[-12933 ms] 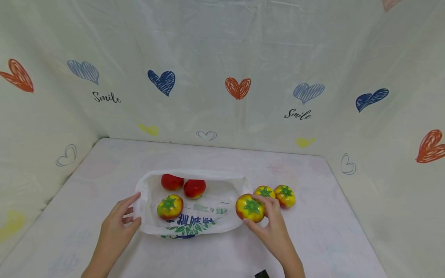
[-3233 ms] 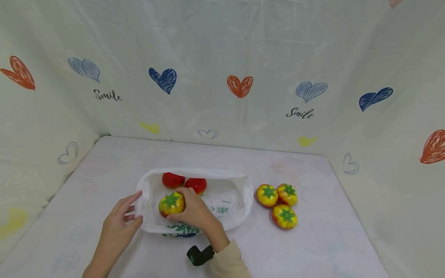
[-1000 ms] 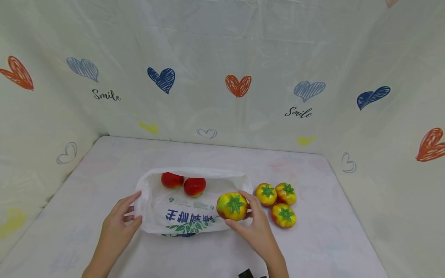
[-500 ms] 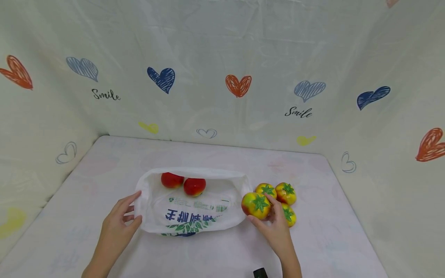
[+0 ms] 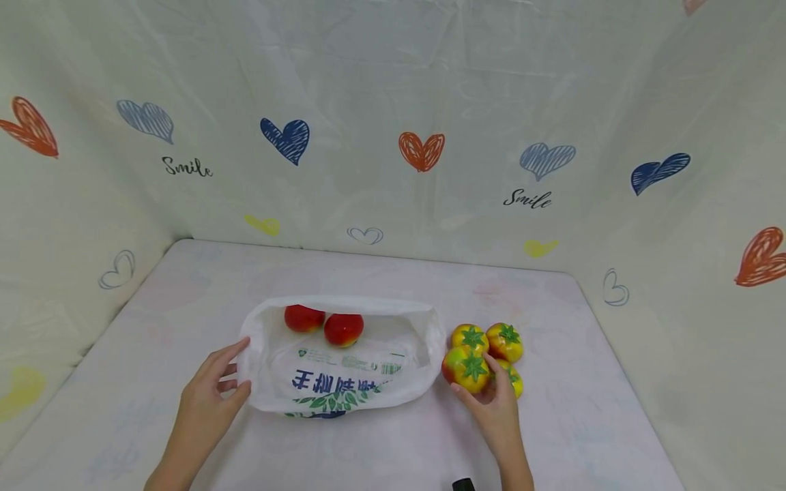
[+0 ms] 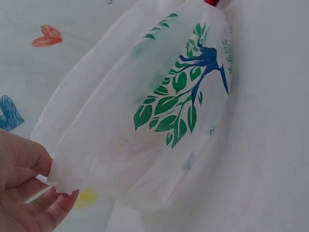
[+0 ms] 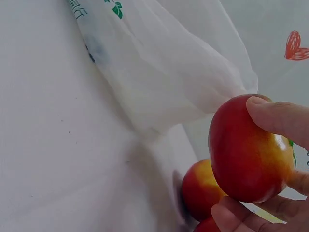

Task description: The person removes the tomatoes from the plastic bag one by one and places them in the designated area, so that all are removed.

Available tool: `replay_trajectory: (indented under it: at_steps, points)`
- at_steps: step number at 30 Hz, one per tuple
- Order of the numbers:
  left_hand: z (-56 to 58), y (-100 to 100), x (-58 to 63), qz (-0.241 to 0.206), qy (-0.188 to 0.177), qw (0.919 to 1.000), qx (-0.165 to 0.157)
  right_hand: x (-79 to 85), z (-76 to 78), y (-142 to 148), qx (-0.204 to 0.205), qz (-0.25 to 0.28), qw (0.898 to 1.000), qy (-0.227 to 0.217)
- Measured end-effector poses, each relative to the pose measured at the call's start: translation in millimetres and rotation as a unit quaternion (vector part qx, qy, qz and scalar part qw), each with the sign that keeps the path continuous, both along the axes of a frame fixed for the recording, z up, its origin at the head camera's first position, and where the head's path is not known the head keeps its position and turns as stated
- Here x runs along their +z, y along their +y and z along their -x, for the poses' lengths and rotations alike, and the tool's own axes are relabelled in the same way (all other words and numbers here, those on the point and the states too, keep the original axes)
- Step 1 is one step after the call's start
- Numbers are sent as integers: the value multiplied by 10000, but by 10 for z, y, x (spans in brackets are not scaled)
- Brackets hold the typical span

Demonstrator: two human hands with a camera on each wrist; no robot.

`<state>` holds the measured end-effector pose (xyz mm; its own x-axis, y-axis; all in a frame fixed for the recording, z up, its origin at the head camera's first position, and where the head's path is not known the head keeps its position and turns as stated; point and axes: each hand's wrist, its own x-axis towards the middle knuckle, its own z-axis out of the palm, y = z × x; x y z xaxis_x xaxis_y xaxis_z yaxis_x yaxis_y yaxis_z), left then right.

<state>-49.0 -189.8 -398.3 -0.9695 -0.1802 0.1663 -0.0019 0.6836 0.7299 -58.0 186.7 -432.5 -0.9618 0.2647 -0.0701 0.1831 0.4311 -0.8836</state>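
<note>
A white plastic bag (image 5: 350, 303) with green leaf print lies with its mouth held wide. My left hand (image 5: 209, 399) pinches its left rim; the left wrist view shows the bag's film (image 6: 106, 125) between thumb and fingers. Inside sit two red round fruits (image 5: 344, 330). Right of the bag, my right hand (image 5: 496, 402) grips a yellow-red toy tomato (image 5: 462, 368) with a green star-shaped calyx, thumb and fingers around its sides. Three like it, one behind (image 5: 469, 335), one at the back right (image 5: 505, 343) and one partly hidden by my fingers (image 5: 514, 383), are grouped there.
The table (image 5: 368, 457) has a pale printed cover. A white curtain (image 5: 356, 82) with hearts and "Smile" lettering hangs behind and at both sides. A black object (image 5: 463, 484) shows at the bottom edge, beside my right wrist.
My right hand has taken a toy tomato from inside the bag and carried it right, to the other tomatoes. Earlier it set another one down there. My left hand stays on the rim.
</note>
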Motion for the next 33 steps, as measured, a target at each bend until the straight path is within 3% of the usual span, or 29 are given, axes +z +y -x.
replay_trajectory:
  at_steps: [15,28,33]
  points:
    - [0,-4,-34,-96,364,9993,-44,-150,-4,25,-46,-1118,9937,-106]
    - [2,-7,-33,-10,139,9999,37,-217,-25,112,-5,-1305,9914,64]
    - [1,-2,-31,-18,208,9998,19,-256,-14,155,64,-1154,9932,-134]
